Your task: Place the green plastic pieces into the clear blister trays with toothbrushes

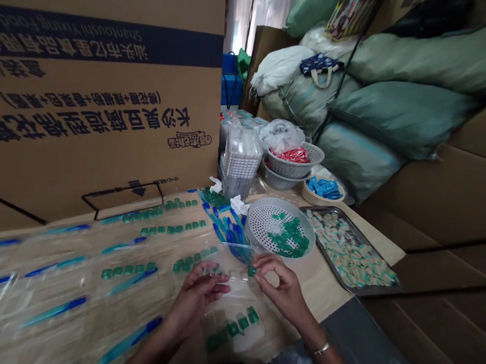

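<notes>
A small green plastic block (252, 270) sits right at the R hand (282, 291) fingertips, at that hand's 9 o'clock, apparently pinched in a narrow hold btwn thumb & index. A clear poly bag (232, 288) spans the gap btwn the hands, its upper edge in the L hand (198, 303), fingers curled narrow. A row of green blocks (232, 329) lies in the lower part of the bag, approx 6 o'clock from the hands. A metal bracelet (320, 349) is on the R wrist.

Further out on the table (314, 289): a round white perforated tray (268, 202) at 12 o'clock from the R hand, w/ loose green blocks on it; a steel tray (326, 253) of pale & teal pcs at 2 o'clock. More clear bags (71, 321) w/ blue-teal sticks & green block rows spread out at 9–10 o'clock. A bunch of blue sticks (229, 231) lies at 11 o'clock.

Behind, at 1 o'clock: a white basket (321, 153) of red packets, a round bowl (315, 197) of blue packets & stacked clear containers (242, 160). A big printed cardboard box (103, 156) stands at 10–11 o'clock, green sacks (402, 119) at 2 o'clock.
</notes>
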